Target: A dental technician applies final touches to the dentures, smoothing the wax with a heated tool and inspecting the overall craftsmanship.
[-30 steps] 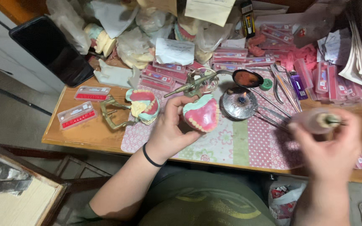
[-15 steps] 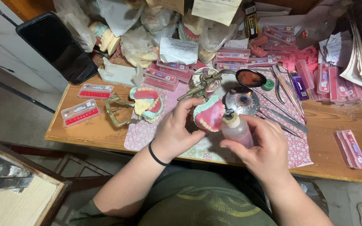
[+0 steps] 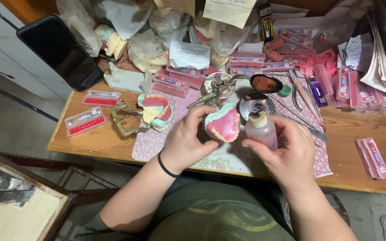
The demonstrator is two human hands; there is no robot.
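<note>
Pink denture in left hand's grip, small plastic bottle in right hand's grip.

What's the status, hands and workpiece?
Left hand grips pink denture model. Right hand holds small bottle upright beside it. Nothing between them.

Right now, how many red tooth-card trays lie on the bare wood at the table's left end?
2: the upper tray lies near the black tablet; the lower tray lies nearer the table's front edge. More trays crowd the back, some possibly hidden.
</note>
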